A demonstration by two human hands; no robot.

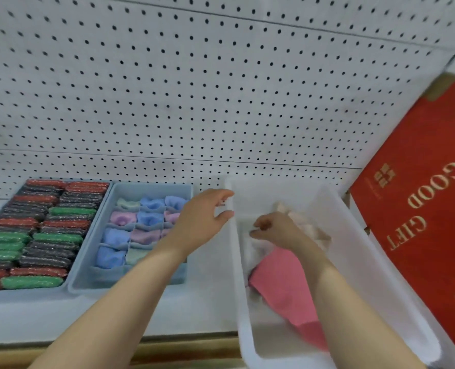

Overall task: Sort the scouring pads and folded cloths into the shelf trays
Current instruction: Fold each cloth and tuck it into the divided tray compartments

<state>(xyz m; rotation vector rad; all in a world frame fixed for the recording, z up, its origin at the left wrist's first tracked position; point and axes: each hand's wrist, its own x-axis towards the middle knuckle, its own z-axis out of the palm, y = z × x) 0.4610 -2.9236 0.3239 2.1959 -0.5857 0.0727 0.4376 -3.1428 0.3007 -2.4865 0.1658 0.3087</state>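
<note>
White bin (359, 262), nearest the camera, held a pink cloth (282, 283) just below the right hand (277, 230), whose curled fingers pinched pale cloth (311, 230). Left hand (202, 219), fingers spread, touched the bin's rim; folded cloths (141, 225) and scouring pads (34, 230) filled trays to its left.

Scouring pads (32, 230) are glittery red, green and dark grey. Folded cloths (141, 225) look pastel blue, lilac and mint, I think, it's blurry. Pink cloth (285, 283) in a white bin (354, 249), red box (423, 187) with gold lettering, white pegboard (194, 89) with black dots.
</note>
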